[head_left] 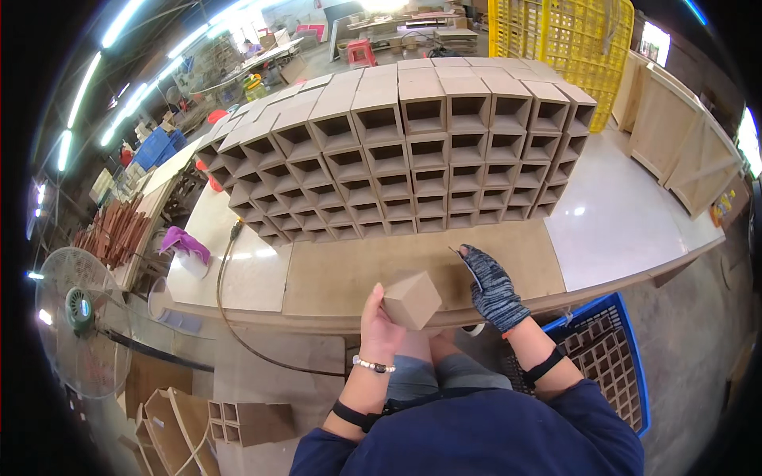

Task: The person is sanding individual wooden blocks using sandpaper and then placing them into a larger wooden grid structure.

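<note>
My left hand (381, 333), bare with a beaded bracelet at the wrist, grips a small brown square box (413, 300) from its left side. The box is tilted, with a corner edge turned up, above the front edge of the table. To its right, my right hand (494, 289) wears a grey knitted glove with bare fingertips. Its fingers are closed on a thin flat piece (468, 266) with a pale edge, too small to name. The right hand and the box are apart. Behind both hands stands a wide stack of open-fronted square boxes (393, 151) in several rows.
A blue crate (631, 349) of similar boxes stands below the table at right. A cable (230, 317) hangs over the table's left front. A fan (79, 313) stands at left, wooden panels (675, 131) at right, and yellow plastic crates (567, 47) behind the stack.
</note>
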Demonstrator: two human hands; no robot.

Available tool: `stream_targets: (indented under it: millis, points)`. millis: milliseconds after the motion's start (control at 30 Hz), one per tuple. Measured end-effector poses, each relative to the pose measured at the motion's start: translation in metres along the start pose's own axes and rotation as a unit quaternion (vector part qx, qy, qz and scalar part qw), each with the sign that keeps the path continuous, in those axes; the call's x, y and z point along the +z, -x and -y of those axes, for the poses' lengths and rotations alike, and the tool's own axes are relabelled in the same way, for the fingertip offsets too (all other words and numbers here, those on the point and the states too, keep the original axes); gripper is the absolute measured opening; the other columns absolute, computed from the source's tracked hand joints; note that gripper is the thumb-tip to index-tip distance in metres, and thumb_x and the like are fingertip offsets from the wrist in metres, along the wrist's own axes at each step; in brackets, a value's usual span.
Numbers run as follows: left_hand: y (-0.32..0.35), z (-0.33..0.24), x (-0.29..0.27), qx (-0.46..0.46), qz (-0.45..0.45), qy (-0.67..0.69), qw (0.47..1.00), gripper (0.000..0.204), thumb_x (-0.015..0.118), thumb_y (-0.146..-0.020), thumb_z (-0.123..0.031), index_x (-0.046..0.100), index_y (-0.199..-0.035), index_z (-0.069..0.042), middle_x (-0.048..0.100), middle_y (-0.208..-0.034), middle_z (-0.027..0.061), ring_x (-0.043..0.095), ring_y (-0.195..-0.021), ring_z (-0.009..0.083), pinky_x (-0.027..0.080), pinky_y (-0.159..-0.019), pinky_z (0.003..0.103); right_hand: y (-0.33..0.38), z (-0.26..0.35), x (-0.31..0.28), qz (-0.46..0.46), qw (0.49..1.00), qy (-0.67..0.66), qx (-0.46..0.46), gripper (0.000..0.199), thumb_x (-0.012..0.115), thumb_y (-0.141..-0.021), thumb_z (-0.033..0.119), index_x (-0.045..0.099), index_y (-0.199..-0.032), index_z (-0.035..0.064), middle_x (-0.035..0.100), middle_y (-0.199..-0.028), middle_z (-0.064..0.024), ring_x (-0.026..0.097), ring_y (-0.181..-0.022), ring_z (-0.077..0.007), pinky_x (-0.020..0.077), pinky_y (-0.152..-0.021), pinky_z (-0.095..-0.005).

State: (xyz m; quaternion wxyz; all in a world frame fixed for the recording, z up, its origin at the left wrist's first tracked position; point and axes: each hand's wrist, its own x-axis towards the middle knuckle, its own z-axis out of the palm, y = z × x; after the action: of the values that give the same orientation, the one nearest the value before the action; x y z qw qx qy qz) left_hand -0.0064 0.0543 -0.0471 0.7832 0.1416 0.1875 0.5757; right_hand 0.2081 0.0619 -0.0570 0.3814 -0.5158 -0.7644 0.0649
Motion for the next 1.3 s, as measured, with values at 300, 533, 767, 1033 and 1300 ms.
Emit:
stream_targets:
  millis: [300, 533, 767, 1033, 1300]
  points:
    - [0.003, -0.001, -0.001, 0.055, 0.040, -0.292, 0.954, 0.029, 0.052, -0.085, -0.009, 0.048, -0.111, 0.002, 0.057, -0.106, 0.0088, 0.054, -0.098, 0.0149, 0.041, -0.087, 0.028, -0.008, 0.003, -0.019, -0.005, 0.984, -0.029, 0.173, 0.068, 0.046, -0.066, -0.007, 0.033, -0.132, 0.0053, 0.037, -0.131, -0.0196, 0.036, -0.121, -0.0304, 0.0292, -0.102, -0.0329]
    - [0.000, 0.024, -0.002, 0.103, 0.075, -0.433, 0.892, 0.035, 0.046, -0.085, 0.001, 0.040, -0.119, 0.005, 0.055, -0.111, 0.0113, 0.052, -0.102, 0.0138, 0.039, -0.088, 0.025, -0.025, 0.071, -0.011, 0.038, 0.989, 0.072, -0.125, 0.041, 0.052, -0.073, 0.012, 0.049, -0.113, 0.0036, 0.050, -0.115, -0.0169, 0.047, -0.108, -0.0303, 0.0363, -0.093, -0.0382]
    - [0.005, 0.041, -0.005, 0.203, 0.050, -0.522, 0.827, 0.038, 0.046, -0.084, 0.003, 0.039, -0.121, 0.005, 0.058, -0.105, 0.0139, 0.057, -0.095, 0.0157, 0.044, -0.078, 0.025, -0.015, -0.003, 0.014, -0.001, 0.975, 0.219, -0.029, 0.031, 0.044, -0.082, 0.013, 0.052, -0.110, 0.0042, 0.054, -0.111, -0.0153, 0.050, -0.105, -0.0303, 0.0330, -0.095, -0.0417]
    - [0.006, 0.055, -0.022, 0.242, 0.002, -0.608, 0.756, 0.034, 0.053, -0.081, -0.003, 0.047, -0.114, 0.001, 0.063, -0.085, 0.0126, 0.062, -0.079, 0.0181, 0.047, -0.068, 0.027, -0.007, 0.003, 0.021, 0.062, 0.984, 0.155, -0.052, 0.037, 0.048, -0.078, 0.015, 0.050, -0.114, 0.0052, 0.051, -0.117, -0.0142, 0.046, -0.111, -0.0299, 0.0311, -0.097, -0.0436]
    - [0.004, 0.069, -0.039, 0.319, -0.010, -0.599, 0.735, 0.026, 0.058, -0.075, -0.004, 0.052, -0.099, 0.000, 0.057, -0.078, 0.0164, 0.056, -0.068, 0.0305, 0.044, -0.058, 0.036, -0.003, 0.044, 0.022, 0.039, 0.980, 0.126, -0.149, 0.032, 0.053, -0.075, 0.015, 0.054, -0.104, 0.0031, 0.053, -0.109, -0.0168, 0.048, -0.106, -0.0295, 0.0326, -0.096, -0.0413]
